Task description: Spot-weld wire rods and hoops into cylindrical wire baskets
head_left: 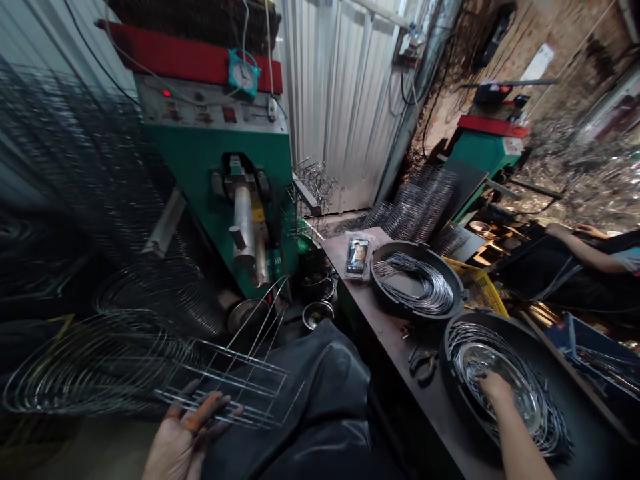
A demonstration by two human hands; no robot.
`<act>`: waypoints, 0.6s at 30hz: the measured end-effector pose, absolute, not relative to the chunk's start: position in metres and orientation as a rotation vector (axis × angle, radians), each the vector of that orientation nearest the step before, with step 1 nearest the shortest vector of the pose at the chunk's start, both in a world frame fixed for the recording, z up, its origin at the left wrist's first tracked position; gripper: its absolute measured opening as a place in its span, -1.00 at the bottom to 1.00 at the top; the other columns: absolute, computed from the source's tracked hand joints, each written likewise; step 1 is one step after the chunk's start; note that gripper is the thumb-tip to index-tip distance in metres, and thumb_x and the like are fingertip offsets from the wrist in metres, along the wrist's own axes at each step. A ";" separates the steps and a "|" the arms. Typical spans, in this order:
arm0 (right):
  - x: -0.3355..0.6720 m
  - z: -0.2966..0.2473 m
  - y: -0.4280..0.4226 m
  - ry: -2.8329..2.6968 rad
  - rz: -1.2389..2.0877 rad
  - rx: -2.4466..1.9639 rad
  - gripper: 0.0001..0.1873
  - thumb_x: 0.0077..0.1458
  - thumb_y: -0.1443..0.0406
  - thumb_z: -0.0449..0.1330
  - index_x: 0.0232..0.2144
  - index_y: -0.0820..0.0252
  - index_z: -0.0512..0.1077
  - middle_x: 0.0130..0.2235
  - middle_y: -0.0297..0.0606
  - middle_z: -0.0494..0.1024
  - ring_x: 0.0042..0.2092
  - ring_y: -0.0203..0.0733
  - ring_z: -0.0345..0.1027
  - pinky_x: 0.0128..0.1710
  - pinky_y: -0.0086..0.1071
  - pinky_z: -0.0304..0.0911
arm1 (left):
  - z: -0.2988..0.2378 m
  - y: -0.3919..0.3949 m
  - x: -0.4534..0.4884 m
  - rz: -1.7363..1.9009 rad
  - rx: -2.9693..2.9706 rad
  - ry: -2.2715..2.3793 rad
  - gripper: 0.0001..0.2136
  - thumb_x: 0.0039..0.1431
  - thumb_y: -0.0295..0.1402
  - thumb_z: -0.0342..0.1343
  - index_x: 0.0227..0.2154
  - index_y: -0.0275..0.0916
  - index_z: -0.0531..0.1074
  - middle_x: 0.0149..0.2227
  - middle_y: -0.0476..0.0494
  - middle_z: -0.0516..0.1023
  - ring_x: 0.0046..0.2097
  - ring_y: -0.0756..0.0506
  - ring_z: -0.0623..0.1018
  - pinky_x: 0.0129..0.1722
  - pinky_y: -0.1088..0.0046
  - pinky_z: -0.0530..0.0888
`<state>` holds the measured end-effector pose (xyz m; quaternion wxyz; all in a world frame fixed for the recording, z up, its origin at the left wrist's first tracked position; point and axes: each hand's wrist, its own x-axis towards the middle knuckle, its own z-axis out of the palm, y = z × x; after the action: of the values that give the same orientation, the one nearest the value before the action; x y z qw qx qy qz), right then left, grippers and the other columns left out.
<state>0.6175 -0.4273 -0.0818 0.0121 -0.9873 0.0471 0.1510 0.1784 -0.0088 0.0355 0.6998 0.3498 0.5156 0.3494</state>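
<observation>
My left hand is low at the left, fingers curled under a welded wire frame that it holds out over my lap. My right hand reaches into the near round black tray on the bench, fingers down on a heap of curved wire pieces; its fingertips are hidden among the wires. A second round tray with more curved wires lies farther back on the bench.
A green and red welding machine stands straight ahead, with stacks of finished wire grids at the left. Pliers and a phone in a bag lie on the bench. Another person's arm works at the right.
</observation>
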 end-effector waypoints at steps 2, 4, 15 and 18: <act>0.613 -0.079 -0.429 0.177 0.425 -3.079 -0.83 -0.13 0.35 0.12 -0.57 0.15 0.53 -0.39 -0.02 0.56 -0.29 0.02 0.47 -0.36 -0.30 0.31 | 0.032 -0.009 0.178 0.777 0.733 1.140 -0.36 -0.72 -0.31 0.40 -0.39 -0.14 0.25 -0.51 -0.02 0.53 -0.43 -0.16 0.53 -0.48 0.35 0.49; 0.610 -0.075 -0.429 0.184 0.335 -3.079 -0.83 -0.13 0.34 0.11 -0.56 0.15 0.53 -0.42 -0.03 0.56 -0.30 0.04 0.47 -0.37 -0.27 0.31 | 0.028 -0.009 0.176 0.776 0.694 1.149 -0.36 -0.75 -0.41 0.38 -0.41 -0.16 0.24 -0.51 -0.01 0.53 -0.44 -0.14 0.52 -0.49 0.37 0.49; 0.584 -0.020 -0.298 -0.345 -0.296 -2.515 -0.61 -0.04 0.09 -0.02 -0.49 0.26 0.45 -0.46 -0.06 0.51 -0.41 -0.08 0.34 -0.40 -0.31 0.20 | 0.020 -0.006 0.178 0.859 0.687 1.041 -0.36 -0.62 -0.48 0.35 -0.31 -0.15 0.25 -0.47 0.02 0.49 -0.43 -0.09 0.48 -0.46 0.32 0.52; 0.548 -0.012 -0.210 -0.590 -0.068 -2.208 -0.56 -0.07 -0.02 0.00 -0.50 0.23 0.43 -0.51 -0.19 0.48 -0.45 -0.18 0.28 -0.44 -0.38 0.17 | 0.018 -0.008 0.180 0.887 0.684 0.993 -0.31 -0.59 -0.48 0.35 -0.22 -0.17 0.25 -0.45 0.03 0.46 -0.42 -0.08 0.47 -0.43 0.29 0.52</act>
<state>0.5478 -0.2102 -0.0122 0.4148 -0.8786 -0.2349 -0.0272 0.1796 -0.0082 0.0179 0.7330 0.3109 0.4513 0.4031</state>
